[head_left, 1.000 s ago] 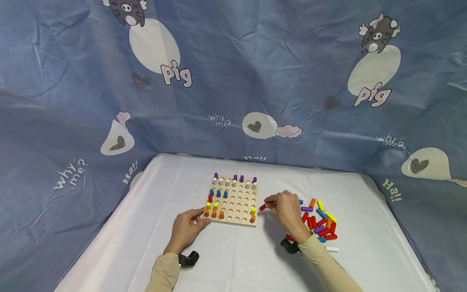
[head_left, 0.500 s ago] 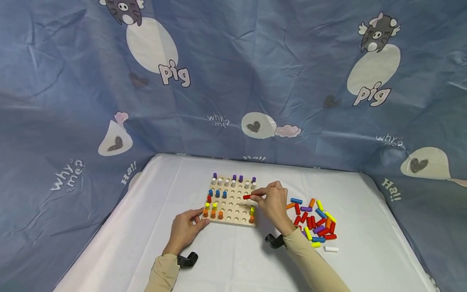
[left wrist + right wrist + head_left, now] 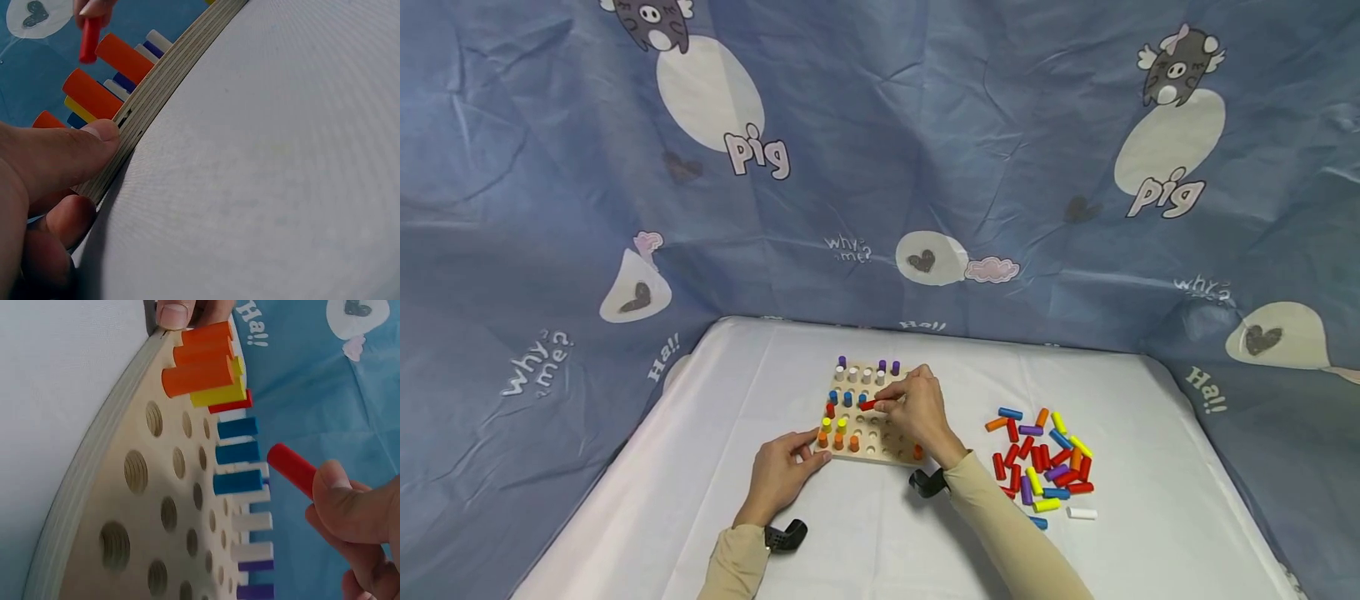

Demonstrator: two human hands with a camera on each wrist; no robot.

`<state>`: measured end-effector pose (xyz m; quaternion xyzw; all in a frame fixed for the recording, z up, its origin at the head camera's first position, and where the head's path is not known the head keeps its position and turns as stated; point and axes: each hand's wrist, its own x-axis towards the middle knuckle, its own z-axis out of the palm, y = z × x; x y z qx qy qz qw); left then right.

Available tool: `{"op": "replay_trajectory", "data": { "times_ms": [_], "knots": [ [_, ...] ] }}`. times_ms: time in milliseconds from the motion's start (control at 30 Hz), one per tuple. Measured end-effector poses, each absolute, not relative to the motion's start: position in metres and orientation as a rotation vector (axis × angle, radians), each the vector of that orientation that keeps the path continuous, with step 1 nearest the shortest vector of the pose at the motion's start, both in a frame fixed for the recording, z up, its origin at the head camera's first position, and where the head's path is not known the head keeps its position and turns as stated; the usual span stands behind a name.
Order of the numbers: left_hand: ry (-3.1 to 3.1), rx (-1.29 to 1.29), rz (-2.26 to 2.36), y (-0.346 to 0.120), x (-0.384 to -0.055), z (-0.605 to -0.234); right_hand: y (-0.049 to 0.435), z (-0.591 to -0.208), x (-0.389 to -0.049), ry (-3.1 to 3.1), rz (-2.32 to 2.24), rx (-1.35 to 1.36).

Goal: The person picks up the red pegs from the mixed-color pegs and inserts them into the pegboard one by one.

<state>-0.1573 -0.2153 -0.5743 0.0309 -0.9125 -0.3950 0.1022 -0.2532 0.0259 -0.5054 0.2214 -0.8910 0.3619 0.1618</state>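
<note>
Pegboard [image 3: 880, 457]: gripped near-left corner with left hand [image 3: 784, 468], seemingly for steadiness; pinched red peg [image 3: 292, 469] above it with right hand [image 3: 920, 408].

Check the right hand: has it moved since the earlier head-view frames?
Yes. Against the pegboard, the right hand has moved left, from beside the board's right edge to over it, pinching a red peg.

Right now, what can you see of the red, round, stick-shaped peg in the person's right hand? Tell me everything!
The red cylindrical peg looks smooth, maybe painted wood, with a blunt round end. The person's right hand pinches it, hiding the other end. It slants in the air above the light wooden pegboard, touching only that hand.
</note>
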Motion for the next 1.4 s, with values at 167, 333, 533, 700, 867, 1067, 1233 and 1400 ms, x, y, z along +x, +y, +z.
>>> {"op": "replay_trajectory", "data": {
  "times_ms": [167,333,533,700,867,1067,1233,1400],
  "knots": [
    [-2.702,0.089,-1.161,-0.216,-0.156,-0.574,0.012,-0.509,-0.254,-2.612,1.069,0.666],
    [-2.693,0.07,-1.153,-0.216,-0.157,-0.573,0.001,-0.513,-0.255,-2.613,1.03,0.704],
    [-2.687,0.068,-1.149,-0.216,-0.158,-0.573,-0.008,-0.519,-0.259,-2.61,0.937,0.748],
    [-2.689,0.056,-1.151,-0.216,-0.159,-0.573,-0.015,-0.521,-0.26,-2.643,0.895,0.736],
    [-2.677,0.06,-1.145,-0.216,-0.159,-0.574,-0.02,-0.518,-0.262,-2.626,0.776,0.769],
    [-2.68,0.047,-1.155,-0.214,-0.158,-0.573,-0.019,-0.515,-0.26,-2.615,0.658,0.797],
    [-2.693,0.069,-1.143,-0.215,-0.158,-0.572,-0.019,-0.516,-0.257,-2.615,0.638,0.812],
    [-2.679,0.054,-1.152,-0.217,-0.158,-0.572,-0.024,-0.515,-0.256,-2.575,0.598,0.854]
  ]
}}
